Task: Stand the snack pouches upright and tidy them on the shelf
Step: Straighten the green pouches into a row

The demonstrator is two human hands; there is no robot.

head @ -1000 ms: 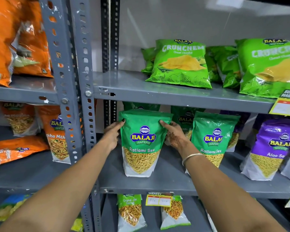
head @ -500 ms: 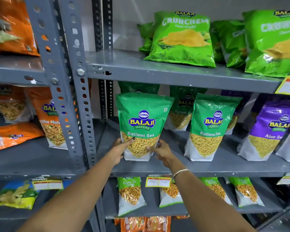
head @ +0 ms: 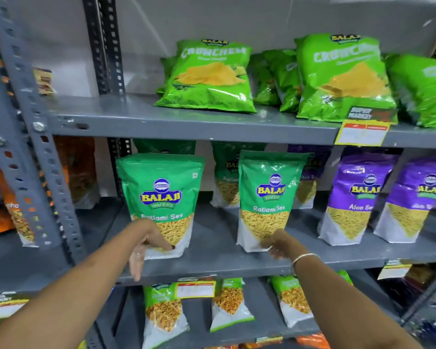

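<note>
Two green Ratlami Sev pouches stand upright at the front of the middle grey shelf: the left pouch and the second pouch. My left hand rests against the left pouch's base, thumb across its white bottom, fingers apart and hanging over the shelf edge. In front of the second pouch's lower left corner is my right hand, wearing a bangle; it is blurred, so its grip is unclear. More green pouches stand behind, partly hidden.
Purple Aloo Sev pouches stand upright to the right. Light green Crunchem bags lean on the shelf above, with a yellow price tag on its edge. A perforated grey post divides off orange pouches. Smaller green pouches sit below.
Both hands slid from the left pouch's top down to its base. My right hand then left it and moved right to the second pouch. The view shifted right.
</note>
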